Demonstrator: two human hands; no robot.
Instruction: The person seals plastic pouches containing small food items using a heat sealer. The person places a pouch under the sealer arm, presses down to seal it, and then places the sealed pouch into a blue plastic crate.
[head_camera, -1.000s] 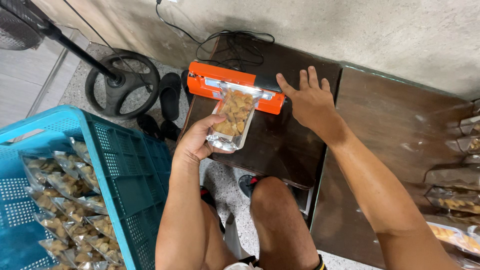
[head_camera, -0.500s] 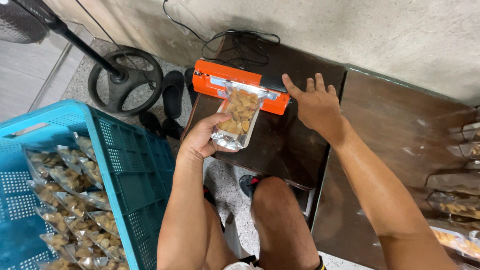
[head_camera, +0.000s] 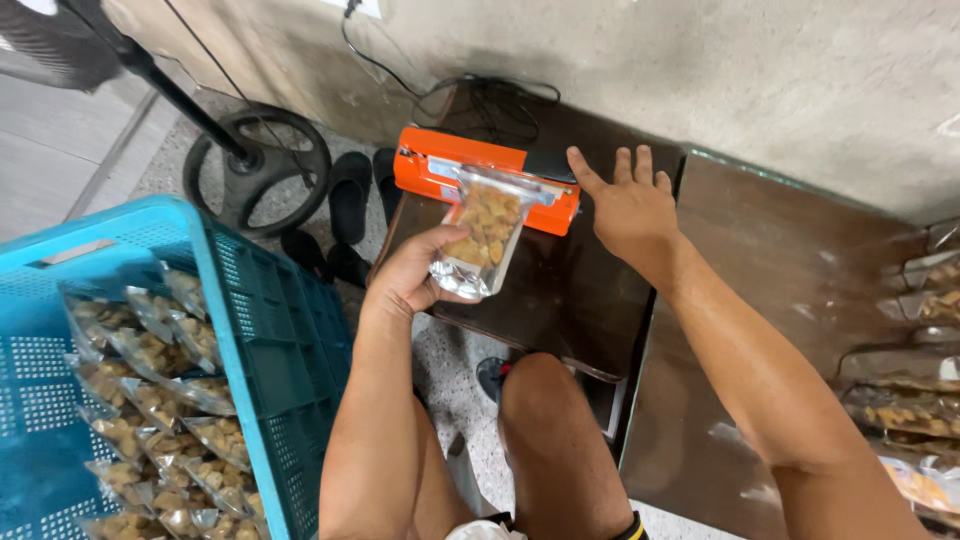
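Beside orange bar-shaped heat sealer (head_camera: 470, 172): clear snack-filled pouch (head_camera: 478, 234) now lifted off, gripped by left hand (head_camera: 415, 275) fingers; right hand (head_camera: 627, 205) flat, fingers spread, empty.

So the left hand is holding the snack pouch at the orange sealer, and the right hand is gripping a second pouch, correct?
Not quite. The head view shows the right hand empty, fingers spread flat on the dark table beside the orange sealer. The left hand does hold the snack pouch with its top at the sealer.

crate (head_camera: 290, 400) left | sealer (head_camera: 430, 170) on table (head_camera: 560, 310) | fan base (head_camera: 258, 170) behind crate
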